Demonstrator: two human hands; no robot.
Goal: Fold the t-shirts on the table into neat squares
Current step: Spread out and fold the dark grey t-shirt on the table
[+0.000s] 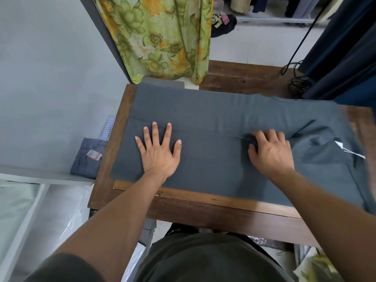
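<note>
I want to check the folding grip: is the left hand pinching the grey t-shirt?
No, the left hand lies flat with fingers spread on the grey t-shirt, while the right hand bunches the fabric.

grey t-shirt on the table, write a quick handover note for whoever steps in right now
Left hand: open, flat, pressing the grey t-shirt down.
Right hand: fingers curled, pinching a fold of the shirt near its middle.
The shirt lies spread across the wooden table, one long edge already folded in; the right end is still bunched, with a white tag showing.
Left: finish the folds into a square. A folded blue garment lies left of the table.
</note>
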